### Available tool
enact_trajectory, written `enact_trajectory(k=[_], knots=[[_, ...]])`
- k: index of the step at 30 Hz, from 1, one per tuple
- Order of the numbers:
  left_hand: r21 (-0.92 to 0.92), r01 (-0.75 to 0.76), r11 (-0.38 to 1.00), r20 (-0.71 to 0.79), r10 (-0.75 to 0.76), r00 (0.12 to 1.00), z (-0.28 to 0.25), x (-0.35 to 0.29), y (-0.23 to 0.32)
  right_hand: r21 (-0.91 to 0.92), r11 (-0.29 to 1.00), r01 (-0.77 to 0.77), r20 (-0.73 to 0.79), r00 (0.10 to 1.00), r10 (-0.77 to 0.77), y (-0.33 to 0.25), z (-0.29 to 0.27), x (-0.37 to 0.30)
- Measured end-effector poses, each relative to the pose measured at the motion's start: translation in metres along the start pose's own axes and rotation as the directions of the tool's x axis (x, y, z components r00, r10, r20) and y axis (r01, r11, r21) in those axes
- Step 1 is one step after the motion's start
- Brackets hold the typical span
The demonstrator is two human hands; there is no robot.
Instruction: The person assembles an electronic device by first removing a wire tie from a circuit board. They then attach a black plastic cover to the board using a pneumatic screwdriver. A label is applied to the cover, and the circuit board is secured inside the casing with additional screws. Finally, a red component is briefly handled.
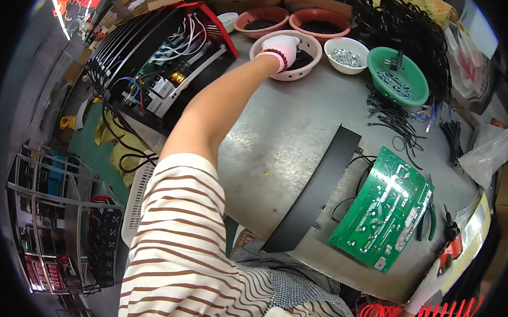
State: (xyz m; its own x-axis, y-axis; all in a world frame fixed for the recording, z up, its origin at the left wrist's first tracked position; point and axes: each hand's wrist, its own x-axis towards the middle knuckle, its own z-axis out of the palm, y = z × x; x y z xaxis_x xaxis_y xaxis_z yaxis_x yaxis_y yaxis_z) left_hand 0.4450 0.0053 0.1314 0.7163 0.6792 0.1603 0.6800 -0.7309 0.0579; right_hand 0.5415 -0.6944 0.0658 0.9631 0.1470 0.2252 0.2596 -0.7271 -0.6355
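My left hand (pixel 283 45), in a white glove with a dark beaded bracelet at the wrist, reaches into a pale pink perforated bowl (pixel 307 71) of small black parts (pixel 303 58). Its fingers curl down among the parts, and what they hold is hidden. At the lower right, my gloved right hand (pixel 428 284) grips a red and black electric screwdriver (pixel 451 241) at the table's edge. A green circuit board (pixel 381 209) lies solder side up between the hands, beside a long black metal panel (pixel 312 190).
A white bowl (pixel 346 55) and a green bowl (pixel 398 77) hold silver screws; two reddish bowls (pixel 319 21) hold black parts. An open red and black machine chassis (pixel 159 72) with wiring stands at the far left. Green-handled pliers (pixel 427 219), black cables (pixel 407 24) and a red coiled hose (pixel 385 312) lie around.
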Motion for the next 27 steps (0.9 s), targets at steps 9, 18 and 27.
enact_trajectory(k=[9, 18, 27], knots=[[-0.362, 0.007, 0.932, -0.328, -0.135, 0.935, -0.024, -0.024, 0.005, -0.03, 0.999, -0.022, -0.001, 1.0, 0.022, 0.004, 0.006, 0.015], [-0.898, 0.305, -0.318, 0.226, 0.26, 0.939, -0.068, -0.249, 0.064, 0.287, 0.896, -0.339, 0.499, 0.852, 0.162, 0.023, -0.032, 0.048], [-0.599, 0.534, -0.597, 0.473, 0.274, 0.837, -0.066, -0.352, 0.076, 0.787, 0.421, -0.451, 0.3, 0.876, 0.378, -0.069, -0.053, -0.073]])
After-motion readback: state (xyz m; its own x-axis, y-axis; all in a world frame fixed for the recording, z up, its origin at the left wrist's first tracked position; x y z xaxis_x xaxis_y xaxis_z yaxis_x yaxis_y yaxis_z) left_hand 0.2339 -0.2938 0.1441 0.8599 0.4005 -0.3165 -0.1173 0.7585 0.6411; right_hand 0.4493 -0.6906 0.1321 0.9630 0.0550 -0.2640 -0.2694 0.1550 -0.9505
